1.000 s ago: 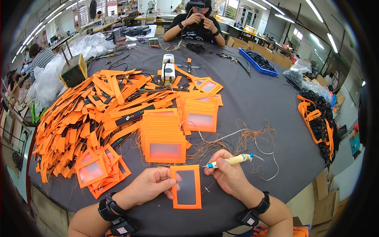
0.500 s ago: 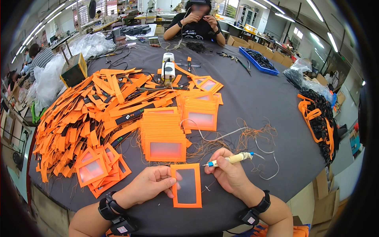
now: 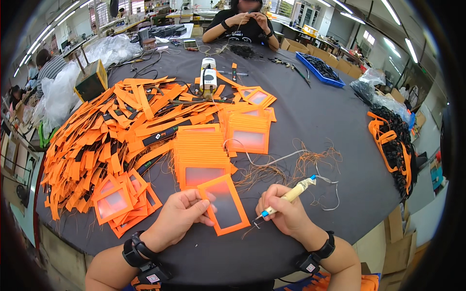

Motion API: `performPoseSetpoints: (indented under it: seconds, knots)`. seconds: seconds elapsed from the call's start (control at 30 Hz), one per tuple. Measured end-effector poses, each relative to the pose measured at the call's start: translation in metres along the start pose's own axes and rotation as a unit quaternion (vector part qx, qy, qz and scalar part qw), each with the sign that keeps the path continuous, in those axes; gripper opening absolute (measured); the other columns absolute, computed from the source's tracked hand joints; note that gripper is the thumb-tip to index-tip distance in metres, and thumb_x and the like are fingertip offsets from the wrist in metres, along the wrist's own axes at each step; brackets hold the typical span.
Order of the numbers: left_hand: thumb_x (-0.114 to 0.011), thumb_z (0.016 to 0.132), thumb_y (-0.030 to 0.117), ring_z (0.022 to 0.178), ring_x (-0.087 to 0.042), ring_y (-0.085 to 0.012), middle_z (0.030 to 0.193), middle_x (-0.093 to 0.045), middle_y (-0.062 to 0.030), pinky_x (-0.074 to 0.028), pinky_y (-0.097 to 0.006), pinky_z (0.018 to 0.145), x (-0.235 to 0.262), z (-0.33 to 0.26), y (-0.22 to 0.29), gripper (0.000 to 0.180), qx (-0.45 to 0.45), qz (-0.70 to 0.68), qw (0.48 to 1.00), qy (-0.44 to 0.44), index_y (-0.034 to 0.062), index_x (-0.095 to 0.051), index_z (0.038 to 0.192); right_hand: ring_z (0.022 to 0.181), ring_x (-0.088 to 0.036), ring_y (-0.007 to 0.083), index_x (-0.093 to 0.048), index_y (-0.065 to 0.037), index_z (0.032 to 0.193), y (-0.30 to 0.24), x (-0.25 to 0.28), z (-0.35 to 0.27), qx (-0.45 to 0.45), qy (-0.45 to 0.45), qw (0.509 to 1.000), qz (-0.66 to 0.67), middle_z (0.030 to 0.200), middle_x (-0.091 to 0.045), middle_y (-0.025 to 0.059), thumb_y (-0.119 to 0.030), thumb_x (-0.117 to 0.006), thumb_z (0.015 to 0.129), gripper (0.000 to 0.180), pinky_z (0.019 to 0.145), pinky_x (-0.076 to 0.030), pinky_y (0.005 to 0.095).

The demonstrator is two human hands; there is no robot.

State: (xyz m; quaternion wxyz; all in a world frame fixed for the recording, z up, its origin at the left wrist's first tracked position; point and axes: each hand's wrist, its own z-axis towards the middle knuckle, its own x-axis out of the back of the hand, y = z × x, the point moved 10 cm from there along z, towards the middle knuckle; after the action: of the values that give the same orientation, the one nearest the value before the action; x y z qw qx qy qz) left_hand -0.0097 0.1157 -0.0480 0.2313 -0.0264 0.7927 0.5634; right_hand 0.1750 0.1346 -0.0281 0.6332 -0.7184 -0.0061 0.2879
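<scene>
My left hand point(image 3: 180, 213) pinches the left edge of an orange-bordered card pocket point(image 3: 226, 207) with a clear window, tilted over the dark tabletop. In my right hand point(image 3: 287, 214) is a corded pen-shaped tool point(image 3: 293, 193), its handle wrapped in pale yellow tape with blue ends. Its thin tip points down and left, near the pocket's lower right corner, beside a bit of loose thread point(image 3: 257, 224). Just beyond the held pocket stands a neat stack of similar pockets point(image 3: 201, 153), with a second stack point(image 3: 248, 138) to its right.
Orange straps point(image 3: 102, 150) are heaped at left, with loose pockets point(image 3: 114, 203) in front. Thread scraps point(image 3: 315, 156) and a white cord point(image 3: 276, 160) lie right of the stacks. Farther back are a white power strip point(image 3: 208, 77), a blue tray point(image 3: 320, 68) and a person point(image 3: 240, 29) seated opposite.
The pocket has gone from upright to tilted, its top leaning left and its lower end rising. The tool's tip has moved down from the pocket's upper right side toward its lower right corner.
</scene>
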Motion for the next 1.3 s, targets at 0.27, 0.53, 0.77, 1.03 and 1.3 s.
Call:
performPoseSetpoints:
  seconds: [0.27, 0.53, 0.77, 1.03, 1.3]
  knots:
    - [-0.052, 0.096, 0.009, 0.079, -0.064, -0.0166, 0.096, -0.063, -0.0119, -0.056, -0.026, 0.072, 0.0028, -0.0021, 0.002, 0.021, -0.006, -0.002, 1.0, 0.021, -0.0061, -0.056, 0.11, 0.055, -0.044, 0.0122, -0.05, -0.006, 0.072, -0.0022, -0.0026, 0.0002, 0.0, 0.008, 1.0, -0.018, 0.058, -0.046, 0.0024, -0.012, -0.057, 0.088, 0.019, 0.059, -0.037, 0.0298]
    - [-0.052, 0.096, 0.008, 0.08, -0.064, -0.0154, 0.096, -0.062, -0.0118, -0.057, -0.025, 0.072, 0.0018, -0.0014, 0.0025, 0.022, -0.009, -0.01, 1.0, 0.018, -0.0065, -0.056, 0.111, 0.064, -0.049, 0.0031, -0.058, -0.005, 0.081, 0.0014, 0.0012, -0.0022, 0.007, -0.005, 0.998, -0.059, 0.073, -0.056, -0.0011, -0.013, -0.062, 0.088, 0.011, 0.057, -0.04, 0.0188]
    - [-0.053, 0.096, 0.008, 0.072, -0.065, -0.0153, 0.092, -0.064, -0.0112, -0.057, -0.025, 0.067, 0.0025, -0.001, 0.0028, 0.016, -0.01, -0.014, 0.999, 0.032, -0.0043, -0.057, 0.105, 0.063, -0.049, 0.0032, -0.058, -0.005, 0.081, 0.0003, 0.0011, -0.0016, 0.017, 0.004, 0.997, -0.077, 0.073, -0.056, -0.0015, -0.013, -0.063, 0.088, 0.012, 0.057, -0.041, 0.0186]
    - [-0.053, 0.096, 0.008, 0.072, -0.065, -0.0152, 0.092, -0.064, -0.0109, -0.057, -0.025, 0.067, 0.0022, -0.0008, 0.0031, 0.016, -0.011, -0.013, 0.999, 0.03, -0.0039, -0.057, 0.105, 0.062, -0.048, 0.003, -0.059, -0.005, 0.08, -0.0013, 0.0012, -0.0009, 0.024, 0.01, 0.994, -0.109, 0.071, -0.055, -0.002, -0.013, -0.063, 0.088, 0.012, 0.057, -0.039, 0.0187]
    - [-0.053, 0.096, 0.008, 0.072, -0.065, -0.015, 0.092, -0.064, -0.0109, -0.057, -0.025, 0.067, 0.0023, -0.0011, 0.0034, 0.015, -0.011, -0.013, 0.999, 0.032, -0.0038, -0.057, 0.104, 0.062, -0.048, 0.0033, -0.058, -0.005, 0.08, -0.0011, 0.0, -0.0016, 0.02, 0.005, 0.993, -0.115, 0.072, -0.055, -0.0018, -0.012, -0.063, 0.088, 0.011, 0.057, -0.039, 0.0188]
